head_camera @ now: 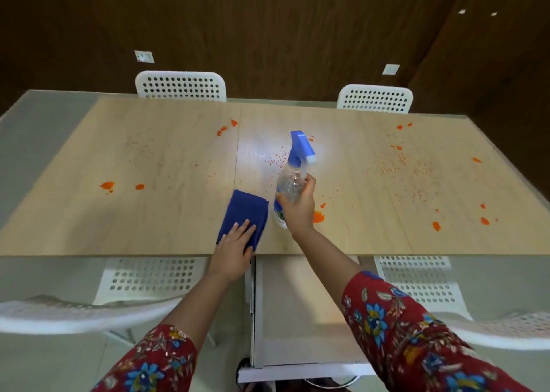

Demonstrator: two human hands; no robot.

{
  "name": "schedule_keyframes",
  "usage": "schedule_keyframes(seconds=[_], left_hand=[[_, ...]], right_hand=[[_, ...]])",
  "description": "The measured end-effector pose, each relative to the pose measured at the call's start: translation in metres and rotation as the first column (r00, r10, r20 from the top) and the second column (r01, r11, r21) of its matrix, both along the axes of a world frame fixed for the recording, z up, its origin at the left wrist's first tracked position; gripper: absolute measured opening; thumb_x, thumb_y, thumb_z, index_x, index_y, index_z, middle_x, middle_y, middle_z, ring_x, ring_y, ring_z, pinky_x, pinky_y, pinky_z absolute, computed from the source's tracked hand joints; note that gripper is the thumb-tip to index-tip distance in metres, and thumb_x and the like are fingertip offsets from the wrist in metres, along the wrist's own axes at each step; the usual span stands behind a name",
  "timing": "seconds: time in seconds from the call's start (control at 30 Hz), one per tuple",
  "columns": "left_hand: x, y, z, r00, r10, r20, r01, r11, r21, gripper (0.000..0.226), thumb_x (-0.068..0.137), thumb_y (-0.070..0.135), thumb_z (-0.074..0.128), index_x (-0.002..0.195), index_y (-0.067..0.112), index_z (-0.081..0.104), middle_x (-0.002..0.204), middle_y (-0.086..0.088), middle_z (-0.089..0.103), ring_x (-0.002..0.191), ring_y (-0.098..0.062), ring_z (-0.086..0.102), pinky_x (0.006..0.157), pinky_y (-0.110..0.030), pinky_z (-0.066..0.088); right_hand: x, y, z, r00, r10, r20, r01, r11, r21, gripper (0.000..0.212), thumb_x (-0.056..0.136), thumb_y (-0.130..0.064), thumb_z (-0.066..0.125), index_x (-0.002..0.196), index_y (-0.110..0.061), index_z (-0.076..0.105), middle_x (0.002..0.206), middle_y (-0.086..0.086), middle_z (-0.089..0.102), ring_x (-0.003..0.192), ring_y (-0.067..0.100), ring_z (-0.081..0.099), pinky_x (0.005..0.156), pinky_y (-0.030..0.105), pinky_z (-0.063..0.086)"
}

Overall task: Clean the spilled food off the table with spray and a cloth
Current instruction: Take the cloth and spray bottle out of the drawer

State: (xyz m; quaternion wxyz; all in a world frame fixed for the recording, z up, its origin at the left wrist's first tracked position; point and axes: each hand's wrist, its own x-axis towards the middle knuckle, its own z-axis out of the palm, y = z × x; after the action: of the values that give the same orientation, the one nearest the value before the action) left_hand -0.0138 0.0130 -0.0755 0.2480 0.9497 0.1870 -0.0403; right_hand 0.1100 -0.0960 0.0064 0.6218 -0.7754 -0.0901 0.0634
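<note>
The left hand point(235, 242) lies flat, fingers straight, on the near end of the cloth point(244, 213), while the right hand point(297, 207) wraps its fingers round the body of the spray bottle point(290, 186), tilted nozzle-away above the table point(148, 213). The wooden table carries orange blobs point(318, 216) and fine specks to the left, the centre and the right. The folded blue cloth sits near the front edge, just left of the bottle; it looks soft and limp, best pressed flat under the palm. The clear plastic bottle looks light and a little slippery, so I would grip it at the neck under the blue trigger. Its label near the base is too blurred to read.
</note>
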Motion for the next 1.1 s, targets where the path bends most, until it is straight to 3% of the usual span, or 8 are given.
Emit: schedule_keyframes(seconds=[0.13,0.27,0.4,0.53,0.63,0.77,0.93,1.1], left_hand=[[-0.001,0.002,0.0,1.0,-0.012,-0.009,0.012,1.0,-0.009,0.057,0.101,0.026,0.043,0.154,0.027,0.02,0.161,0.01,0.01,0.149,-0.015,0.004,0.12,-0.04,0.012],[0.0,0.001,0.001,1.0,-0.005,0.01,0.005,1.0,0.02,0.057,0.101,0.025,0.043,0.154,0.026,0.02,0.162,0.008,0.011,0.149,-0.017,0.006,0.12,-0.042,0.013],[-0.01,-0.003,-0.005,0.999,-0.016,0.051,0.013,0.998,0.058,0.059,0.1,0.024,0.045,0.153,0.023,0.022,0.161,0.005,0.015,0.149,-0.02,0.009,0.119,-0.042,0.014],[-0.022,-0.008,-0.012,0.996,-0.019,0.088,0.011,0.996,0.094,0.058,0.099,0.023,0.045,0.153,0.021,0.023,0.161,0.003,0.016,0.149,-0.021,0.009,0.119,-0.042,0.011],[-0.021,-0.011,-0.01,0.993,0.001,0.116,-0.01,0.997,0.081,0.057,0.099,0.021,0.046,0.152,0.019,0.026,0.161,0.001,0.018,0.149,-0.021,0.011,0.119,-0.043,0.011],[-0.02,-0.015,-0.01,0.993,0.021,0.116,-0.031,0.996,0.086,0.055,0.099,0.02,0.045,0.152,0.018,0.028,0.16,0.0,0.02,0.149,-0.022,0.012,0.119,-0.044,0.012],[-0.018,-0.016,-0.009,0.994,0.027,0.106,-0.036,0.996,0.085,0.056,0.099,0.02,0.046,0.151,0.018,0.029,0.16,0.001,0.02,0.149,-0.022,0.012,0.119,-0.044,0.012],[-0.018,-0.014,-0.007,0.995,0.022,0.099,-0.029,0.997,0.074,0.055,0.098,0.02,0.047,0.151,0.018,0.03,0.16,0.001,0.022,0.148,-0.022,0.014,0.12,-0.044,0.016]], right_hand=[[0.006,-0.004,0.005,0.999,0.05,-0.019,-0.052,0.992,-0.114,0.065,0.083,-0.012,0.072,0.135,-0.012,0.033,0.115,-0.005,0.054,0.106,0.02,0.059,0.086,0.026,0.049],[-0.012,-0.035,0.008,0.963,0.146,-0.227,-0.167,0.983,-0.077,0.085,0.08,-0.015,0.077,0.146,-0.022,0.023,0.133,-0.003,0.044,0.117,0.014,0.048,0.096,0.033,0.046],[-0.06,-0.115,-0.006,0.853,0.235,-0.467,-0.299,0.952,-0.068,0.026,0.094,-0.016,0.06,0.119,-0.015,0.058,0.107,0.004,0.066,0.098,0.022,0.064,0.078,0.026,0.051],[-0.116,-0.207,-0.029,0.647,0.395,-0.652,-0.607,0.785,-0.126,0.023,0.099,-0.022,0.053,0.104,-0.006,0.068,0.098,0.004,0.073,0.09,0.016,0.067,0.088,0.031,0.052],[-0.148,-0.241,-0.047,0.521,0.404,-0.751,-0.784,0.575,-0.235,0.031,0.101,-0.029,0.047,0.108,-0.011,0.071,0.111,0.0,0.071,0.104,0.012,0.065,0.096,0.026,0.048],[-0.167,-0.244,-0.073,0.518,0.34,-0.785,-0.855,0.212,-0.472,0.046,0.104,-0.044,0.029,0.136,-0.019,0.052,0.141,0.003,0.052,0.127,0.022,0.048,0.103,0.031,0.036],[-0.161,-0.233,-0.097,0.606,0.259,-0.752,-0.788,0.064,-0.612,0.06,0.1,-0.056,0.025,0.129,-0.015,0.058,0.137,0.01,0.054,0.121,0.027,0.052,0.099,0.038,0.041],[-0.133,-0.217,-0.103,0.63,0.248,-0.736,-0.772,0.098,-0.628,0.068,0.098,-0.061,0.025,0.136,-0.011,0.053,0.143,0.012,0.049,0.126,0.028,0.049,0.1,0.037,0.04]])
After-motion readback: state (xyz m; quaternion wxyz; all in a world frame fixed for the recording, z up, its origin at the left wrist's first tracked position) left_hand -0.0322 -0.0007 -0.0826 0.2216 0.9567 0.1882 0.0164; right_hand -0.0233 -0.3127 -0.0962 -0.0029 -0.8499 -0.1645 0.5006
